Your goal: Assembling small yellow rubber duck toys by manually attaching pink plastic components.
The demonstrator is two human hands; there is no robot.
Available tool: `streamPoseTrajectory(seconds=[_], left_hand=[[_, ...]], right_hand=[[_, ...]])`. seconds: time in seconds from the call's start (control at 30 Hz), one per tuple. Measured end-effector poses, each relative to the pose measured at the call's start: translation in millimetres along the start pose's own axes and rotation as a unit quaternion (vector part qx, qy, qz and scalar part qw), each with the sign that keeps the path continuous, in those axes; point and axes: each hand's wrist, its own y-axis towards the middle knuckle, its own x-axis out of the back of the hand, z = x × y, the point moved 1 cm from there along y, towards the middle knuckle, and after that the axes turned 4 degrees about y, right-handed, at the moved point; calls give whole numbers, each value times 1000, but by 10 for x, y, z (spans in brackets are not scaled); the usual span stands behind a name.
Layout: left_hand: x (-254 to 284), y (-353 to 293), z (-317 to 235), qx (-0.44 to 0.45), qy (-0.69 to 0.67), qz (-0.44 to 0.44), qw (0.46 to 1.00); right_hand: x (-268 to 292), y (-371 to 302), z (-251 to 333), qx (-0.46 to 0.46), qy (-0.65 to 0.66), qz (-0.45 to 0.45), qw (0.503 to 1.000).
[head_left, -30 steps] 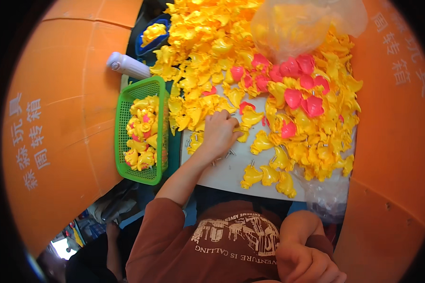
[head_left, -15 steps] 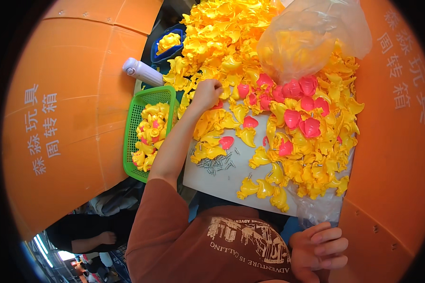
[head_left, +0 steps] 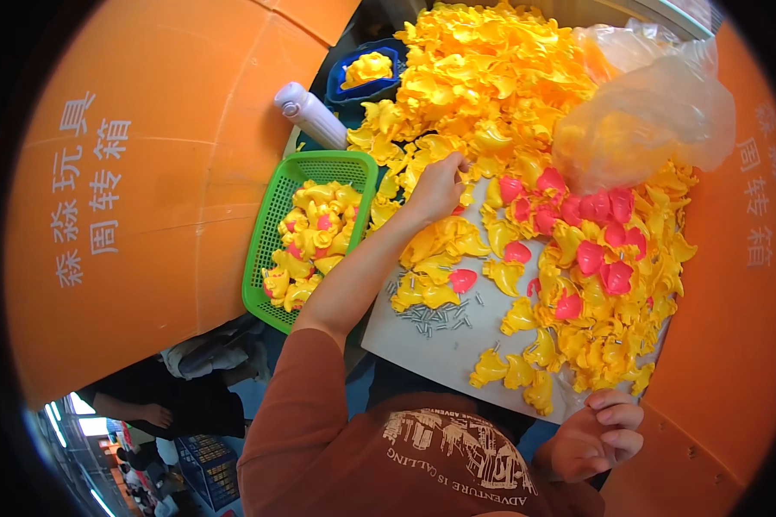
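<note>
left of the table (head_left: 422, 351) i see, remotely, a basket (head_left: 276, 222), a bottle (head_left: 317, 119) behind it; on the table, screws (head_left: 444, 320) lie near left, a bag (head_left: 651, 129) atop pieces (head_left: 491, 73) far right.

Right hand (head_left: 591, 439) open, fingers (head_left: 622, 416) curled

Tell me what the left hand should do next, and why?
Maybe the left hand should pinch one of the yellow pieces and lift it. Its fingers are right at the edge of the big loose pile, so a piece seems easy to reach. The right hand is by the near edge of the table and looks free to help.
</note>
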Motion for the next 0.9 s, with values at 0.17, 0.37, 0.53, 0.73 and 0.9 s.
streamPoseTrajectory(seconds=[0.17, 0.37, 0.53, 0.73, 0.9], left_hand=[[634, -21, 143, -98, 9, -148, 984], [1700, 45, 1091, -108, 287, -213, 928], [1437, -146, 769, -139, 274, -205, 929], [820, -1284, -89, -68, 159, -48, 984], [350, -1602, -404, -24, 11, -71, 997]], right_hand=[[-170, -28, -48, -31, -32, 46, 998], [-398, -96, -115, -73, -44, 105, 991], [-466, 26, -442, -97, -202, 210, 952], [-771, 93, -1165, -107, -316, 405, 851], [-1124, -56, -1707, -22, -425, 469, 774]])
